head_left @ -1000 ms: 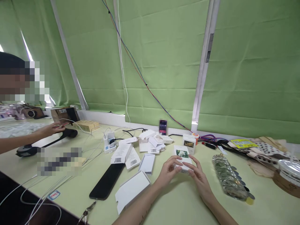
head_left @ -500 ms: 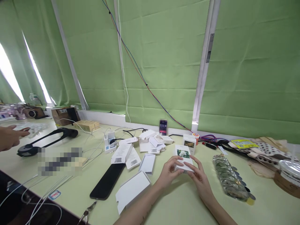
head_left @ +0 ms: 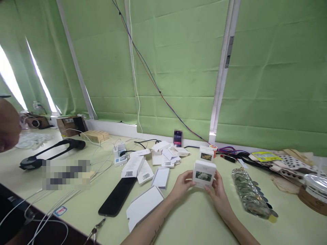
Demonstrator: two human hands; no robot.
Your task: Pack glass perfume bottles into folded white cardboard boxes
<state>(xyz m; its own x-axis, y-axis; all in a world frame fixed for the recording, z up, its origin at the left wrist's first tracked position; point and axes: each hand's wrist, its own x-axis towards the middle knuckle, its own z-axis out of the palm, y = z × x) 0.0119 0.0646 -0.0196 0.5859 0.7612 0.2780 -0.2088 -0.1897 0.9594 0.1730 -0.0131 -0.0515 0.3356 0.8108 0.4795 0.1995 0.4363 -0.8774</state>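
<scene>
Between my two hands a small white box (head_left: 203, 174) with a white-flower picture on its front is held upright, just above or on the table; I cannot tell which. My left hand (head_left: 184, 183) grips its left side, thumb at the lower front. On the right side my right hand (head_left: 216, 189) closes on it, thumb near the bottom corner. Right behind it stands a similar white box (head_left: 206, 154) with a yellowish picture. Left of my forearm lies an opened white carton (head_left: 145, 207), near a smaller flat white carton piece (head_left: 160, 178).
A black phone (head_left: 117, 197) and keys (head_left: 95, 228) lie to the left. White cartons (head_left: 133, 166) are heaped by a power strip (head_left: 120, 154). At right are a wrapped row of green packets (head_left: 250, 194) and a drink cup (head_left: 314, 194). Another person's head (head_left: 9, 124) shows far left.
The white box has been tipped from leaning back to upright, its picture now facing me. My fingers have shifted from its front to its sides. At far left, another person's hand gives way to a head.
</scene>
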